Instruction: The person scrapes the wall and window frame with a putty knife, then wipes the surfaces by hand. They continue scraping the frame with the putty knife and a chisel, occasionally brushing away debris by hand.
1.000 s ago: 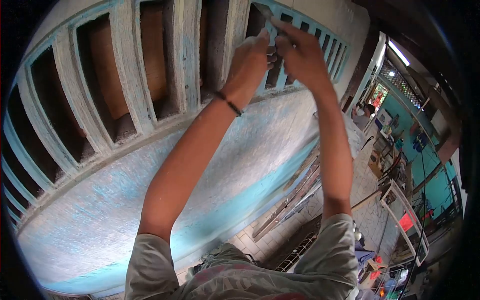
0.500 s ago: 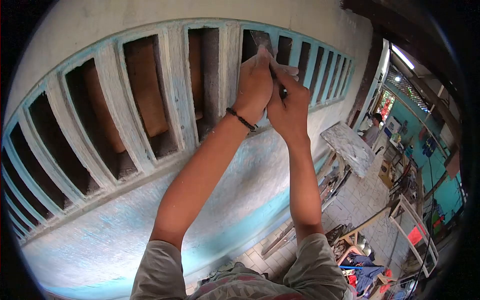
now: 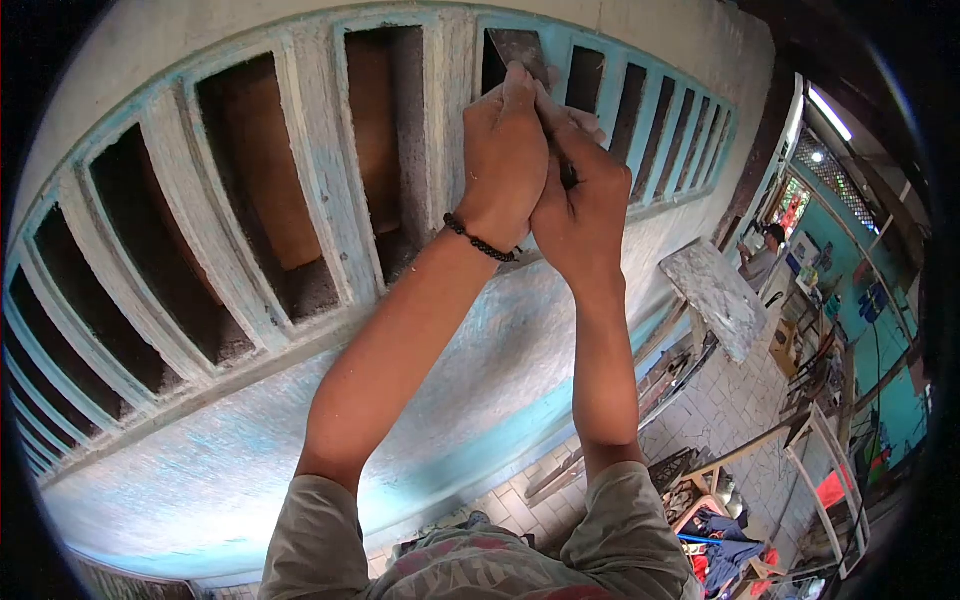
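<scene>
Both my hands are raised together at a slatted wall vent with worn pale-blue paint. The broad, dull metal blade of a scraper points up from them, beside a slat. My left hand, with a dark beaded bracelet at its wrist, is closed on the scraper, its thumb pressed against the blade. My right hand is wrapped round the lower part of the scraper, right against the left hand. The handle is mostly hidden by my fingers.
Below the vent, the wall shows patchy blue and white paint. A paint-stained board stands to the right. Farther off are a person, a wooden frame and a pile of clothes on the tiled floor.
The view has shifted slightly, and my hands with the scraper sit a little higher in it. More of the blade shows above my left thumb. Both hands keep their hold.
</scene>
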`<state>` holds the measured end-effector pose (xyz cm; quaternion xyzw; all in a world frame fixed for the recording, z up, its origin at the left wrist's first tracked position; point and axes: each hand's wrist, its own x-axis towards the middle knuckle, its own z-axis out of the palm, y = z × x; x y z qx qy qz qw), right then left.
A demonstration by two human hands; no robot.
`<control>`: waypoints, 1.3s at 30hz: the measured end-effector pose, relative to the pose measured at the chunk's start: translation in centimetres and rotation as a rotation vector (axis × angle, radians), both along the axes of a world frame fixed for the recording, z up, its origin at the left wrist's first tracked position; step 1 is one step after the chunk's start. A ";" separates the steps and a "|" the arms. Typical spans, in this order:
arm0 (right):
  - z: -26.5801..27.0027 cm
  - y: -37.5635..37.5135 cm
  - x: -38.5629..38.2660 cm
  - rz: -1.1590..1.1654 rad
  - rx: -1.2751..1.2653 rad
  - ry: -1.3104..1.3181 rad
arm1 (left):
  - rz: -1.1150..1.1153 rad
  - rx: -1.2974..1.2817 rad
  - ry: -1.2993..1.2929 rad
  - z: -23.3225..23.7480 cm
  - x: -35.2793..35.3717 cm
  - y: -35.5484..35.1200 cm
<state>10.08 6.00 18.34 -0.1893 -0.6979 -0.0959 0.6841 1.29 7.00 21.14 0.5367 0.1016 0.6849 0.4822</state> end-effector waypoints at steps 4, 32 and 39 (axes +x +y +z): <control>-0.1 0.7 0.4 0.003 0.027 -0.025 | 0.077 -0.028 -0.021 0.4 0.2 -0.6; -0.4 0.7 -0.1 0.019 -0.023 0.005 | 0.389 0.070 0.049 0.6 0.1 -0.1; 1.2 -0.3 0.5 0.028 -0.065 -0.032 | 0.452 0.065 0.006 1.5 0.6 -0.5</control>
